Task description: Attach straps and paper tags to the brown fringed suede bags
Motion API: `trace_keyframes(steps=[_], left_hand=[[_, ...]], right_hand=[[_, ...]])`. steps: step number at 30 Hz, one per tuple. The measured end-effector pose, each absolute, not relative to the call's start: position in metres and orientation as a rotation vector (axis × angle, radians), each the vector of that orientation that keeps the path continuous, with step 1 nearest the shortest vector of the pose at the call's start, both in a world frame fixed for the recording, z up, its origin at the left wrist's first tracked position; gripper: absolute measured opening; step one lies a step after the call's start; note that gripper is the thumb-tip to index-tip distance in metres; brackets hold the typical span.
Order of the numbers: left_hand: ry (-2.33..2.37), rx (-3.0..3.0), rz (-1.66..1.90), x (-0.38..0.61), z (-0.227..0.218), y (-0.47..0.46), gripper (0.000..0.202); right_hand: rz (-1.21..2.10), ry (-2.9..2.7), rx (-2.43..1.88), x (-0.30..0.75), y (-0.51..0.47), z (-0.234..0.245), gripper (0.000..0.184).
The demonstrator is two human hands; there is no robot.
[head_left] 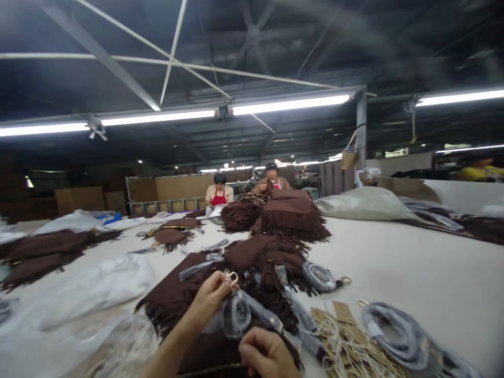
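My left hand point(210, 296) is closed in a pinch on the gold metal clasp point(232, 278) of a strap. The strap point(236, 315) is coiled and wrapped in clear plastic, hanging just below the fingers. Lower and to the right, my right hand point(270, 354) is curled closed beside the plastic; whatever its fingers hold is hidden. Under both hands lie dark brown fringed bags point(169, 294), one with a gold zip edge at the bottom of the view. More wrapped straps lie on the fringe, including a coiled strap point(318, 276) to the right.
Brown paper tags with white strings point(350, 341) lie at the right, beside a larger coiled strap point(397, 336). Tall stacks of fringed bags point(291, 215) stand ahead on the white table point(444, 268). Plastic bags point(98, 286) cover the left. Two people point(219, 194) sit across the table.
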State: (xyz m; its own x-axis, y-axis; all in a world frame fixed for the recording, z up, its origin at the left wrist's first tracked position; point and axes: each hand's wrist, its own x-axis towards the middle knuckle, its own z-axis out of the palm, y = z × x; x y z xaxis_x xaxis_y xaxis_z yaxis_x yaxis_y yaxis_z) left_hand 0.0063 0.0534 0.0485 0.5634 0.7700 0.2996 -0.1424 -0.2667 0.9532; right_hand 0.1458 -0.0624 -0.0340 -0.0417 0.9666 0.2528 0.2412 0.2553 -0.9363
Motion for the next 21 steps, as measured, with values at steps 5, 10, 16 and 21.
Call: trace_keyframes(steps=[5,10,16,21], left_hand=[[0.382,1.12,0.951,0.024,0.029,0.05,0.04],[0.302,0.897,0.917,0.028,0.025,0.046,0.049],[0.383,1.073,1.094,0.022,0.045,0.039,0.031],[0.487,1.512,1.181,0.017,0.061,0.026,0.02]], right_hand=[[1.076,-1.205,-1.089,0.148,-0.055,-0.036,0.05],[1.123,-1.08,-1.061,0.147,-0.054,-0.036,0.055],[1.093,-1.058,-1.068,0.145,-0.049,-0.045,0.059],[1.103,-1.036,-1.037,0.146,-0.056,-0.03,0.058]])
